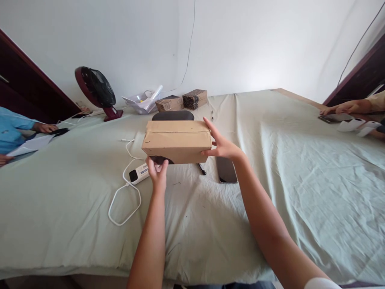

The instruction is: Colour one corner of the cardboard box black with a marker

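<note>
A brown cardboard box [177, 141] is held up above a bed covered with a pale green sheet [285, 168]. My left hand [157, 171] grips the box's lower left corner from below, fingers curled under it. My right hand [221, 144] presses against the box's right end, fingers spread along its side. A dark object peeks out under the box near my left fingers. A black phone [225, 169] and a black pen [201, 169] lie on the sheet just below the box.
A white charger with cable [132, 180] lies left of my left hand. Behind the box are a black case [173, 115], two small cardboard boxes [182, 101], a plastic bag [143, 102] and a red fan [98, 91]. Other people's hands rest at the left edge [45, 128] and right edge [345, 107].
</note>
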`<state>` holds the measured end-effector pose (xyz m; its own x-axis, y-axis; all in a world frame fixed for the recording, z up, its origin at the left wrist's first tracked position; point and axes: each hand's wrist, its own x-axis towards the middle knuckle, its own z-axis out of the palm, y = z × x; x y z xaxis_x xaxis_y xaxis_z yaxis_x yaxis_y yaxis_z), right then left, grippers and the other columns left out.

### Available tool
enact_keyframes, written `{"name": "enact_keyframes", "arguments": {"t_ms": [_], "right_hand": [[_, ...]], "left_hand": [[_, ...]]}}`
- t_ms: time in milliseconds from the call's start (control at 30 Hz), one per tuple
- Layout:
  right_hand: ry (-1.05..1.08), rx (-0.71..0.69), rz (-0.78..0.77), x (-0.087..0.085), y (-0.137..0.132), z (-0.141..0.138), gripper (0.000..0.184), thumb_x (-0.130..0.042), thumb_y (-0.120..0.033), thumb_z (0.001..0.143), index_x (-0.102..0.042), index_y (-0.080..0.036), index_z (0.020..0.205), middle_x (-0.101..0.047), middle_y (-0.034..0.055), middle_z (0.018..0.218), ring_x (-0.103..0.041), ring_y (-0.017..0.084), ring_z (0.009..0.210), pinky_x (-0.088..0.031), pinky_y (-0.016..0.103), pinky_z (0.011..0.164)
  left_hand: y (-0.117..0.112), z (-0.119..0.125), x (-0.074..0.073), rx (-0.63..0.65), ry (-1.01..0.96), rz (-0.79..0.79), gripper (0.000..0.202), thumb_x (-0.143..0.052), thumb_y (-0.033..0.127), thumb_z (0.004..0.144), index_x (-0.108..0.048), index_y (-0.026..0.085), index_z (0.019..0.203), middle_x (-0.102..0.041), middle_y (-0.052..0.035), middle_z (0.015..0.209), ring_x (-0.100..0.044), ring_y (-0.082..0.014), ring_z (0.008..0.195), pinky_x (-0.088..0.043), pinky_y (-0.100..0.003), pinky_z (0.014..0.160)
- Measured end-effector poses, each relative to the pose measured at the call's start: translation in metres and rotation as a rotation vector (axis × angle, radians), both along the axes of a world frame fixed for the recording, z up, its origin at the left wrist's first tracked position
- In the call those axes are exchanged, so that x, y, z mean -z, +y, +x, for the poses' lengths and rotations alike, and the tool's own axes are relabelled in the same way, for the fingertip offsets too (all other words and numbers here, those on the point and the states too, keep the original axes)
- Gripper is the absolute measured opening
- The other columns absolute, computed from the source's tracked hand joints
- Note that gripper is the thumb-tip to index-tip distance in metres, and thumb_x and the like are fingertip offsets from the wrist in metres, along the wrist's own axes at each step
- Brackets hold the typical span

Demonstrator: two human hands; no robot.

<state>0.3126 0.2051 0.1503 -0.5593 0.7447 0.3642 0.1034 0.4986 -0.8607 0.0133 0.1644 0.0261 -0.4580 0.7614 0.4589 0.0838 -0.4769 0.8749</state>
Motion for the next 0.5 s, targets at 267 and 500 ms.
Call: {"name": "enact_keyframes", "arguments": {"t_ms": [267, 500], "right_hand": [[-0.039, 0.081, 0.029, 0.0, 0.004, -0.003, 0.131, -0.084, -0.054, 0.086, 0.007, -0.031, 0.178, 0.0, 0.0107, 0.188, -0.008, 0.037, 0.173, -0.017, 0.06, 0.138], [0.047, 0.212, 0.15, -0.004, -0.003, -0.016, 0.096, -0.074, -0.034, 0.088, -0.028, -0.029, 0.171, -0.025, 0.0102, 0.184, -0.024, 0.038, 0.169, -0.027, 0.061, 0.136]], "left_hand": [[0.0, -0.002, 0.005, -0.264, 0.197, 0.089, 0.059, -0.091, 0.037, 0.073, -0.063, 0.022, 0.123, -0.066, -0.0144, 0.128, -0.064, -0.0333, 0.13, -0.046, -0.054, 0.121], [-0.003, -0.006, -0.001, -0.239, 0.138, 0.001, 0.034, -0.085, 0.028, 0.065, -0.063, 0.021, 0.091, -0.062, -0.0052, 0.094, -0.066, -0.0294, 0.106, -0.054, -0.047, 0.105]]}}
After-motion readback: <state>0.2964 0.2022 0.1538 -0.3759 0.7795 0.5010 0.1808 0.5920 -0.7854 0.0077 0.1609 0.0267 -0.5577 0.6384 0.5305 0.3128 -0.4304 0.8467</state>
